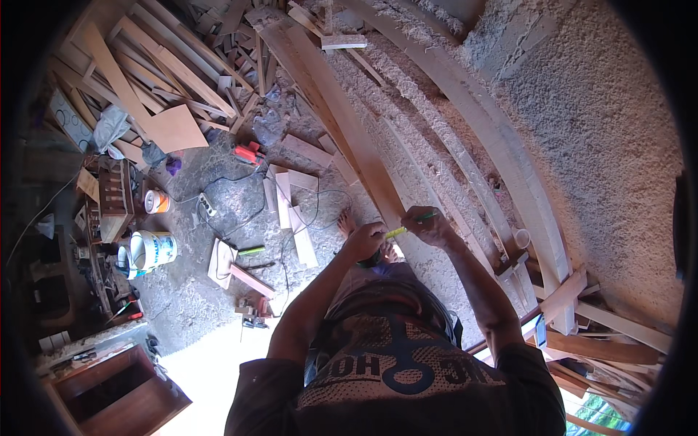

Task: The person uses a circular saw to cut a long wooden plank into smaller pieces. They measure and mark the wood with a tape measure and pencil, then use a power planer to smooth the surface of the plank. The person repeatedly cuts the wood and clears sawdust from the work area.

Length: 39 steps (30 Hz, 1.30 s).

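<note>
Both of my hands are closed just in front of my body, at the near end of a long wooden board (342, 112). A short stretch of yellow tape measure (395, 232) runs between them. My left hand (366, 240) grips the tape at one side; something green shows just below it, partly hidden. My right hand (430, 229) pinches at the other end of the tape and has a thin green pencil or pen (425, 216) between its fingers. The board slants away to the far left from under my hands.
Long beams covered in shavings (458, 152) lie to the right, beside a sawdust heap (596, 109). Left on the floor are wood offcuts (283, 200), a red power tool (249, 153), cords, and white buckets (151, 251). Stacked planks (174, 65) fill the far left.
</note>
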Available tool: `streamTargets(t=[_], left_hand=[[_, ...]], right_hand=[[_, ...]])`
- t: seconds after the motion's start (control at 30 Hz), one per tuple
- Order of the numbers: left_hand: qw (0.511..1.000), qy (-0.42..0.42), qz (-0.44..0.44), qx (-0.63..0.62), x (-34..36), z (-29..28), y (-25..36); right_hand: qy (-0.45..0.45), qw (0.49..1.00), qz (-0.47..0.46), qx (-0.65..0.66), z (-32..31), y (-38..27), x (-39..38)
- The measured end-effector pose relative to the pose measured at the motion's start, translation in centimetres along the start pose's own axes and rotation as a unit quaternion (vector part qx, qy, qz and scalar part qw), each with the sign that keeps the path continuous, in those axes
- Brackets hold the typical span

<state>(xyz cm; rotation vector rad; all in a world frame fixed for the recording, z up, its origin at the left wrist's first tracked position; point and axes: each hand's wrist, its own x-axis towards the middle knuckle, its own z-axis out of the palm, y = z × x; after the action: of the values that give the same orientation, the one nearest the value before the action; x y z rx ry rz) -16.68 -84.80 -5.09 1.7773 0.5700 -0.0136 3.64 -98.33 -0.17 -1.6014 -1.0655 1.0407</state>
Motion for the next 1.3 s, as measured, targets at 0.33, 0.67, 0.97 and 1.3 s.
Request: streamTargets(t=[0.33,0.67,0.97,1.3], left_hand=[[1.000,-0.007,0.026,-0.007,0.2,0.1,-0.2],[0.999,-0.014,0.029,-0.019,0.2,-0.2,0.3],[0.999,-0.017,0.014,-0.028,0.0,-0.4,0.8],[0.999,-0.022,0.019,-0.024,-0.1,-0.3,0.7]], right_hand=[[-0.015,0.984,-0.115,-0.136,-0.4,-0.2,0.5],[0.011,0.957,-0.229,-0.177,-0.2,1.4,1.1],[0.016,0.971,-0.153,-0.184,0.1,-0.5,0.6],[0.016,0.993,-0.011,-0.113,0.3,-0.8,0.7]])
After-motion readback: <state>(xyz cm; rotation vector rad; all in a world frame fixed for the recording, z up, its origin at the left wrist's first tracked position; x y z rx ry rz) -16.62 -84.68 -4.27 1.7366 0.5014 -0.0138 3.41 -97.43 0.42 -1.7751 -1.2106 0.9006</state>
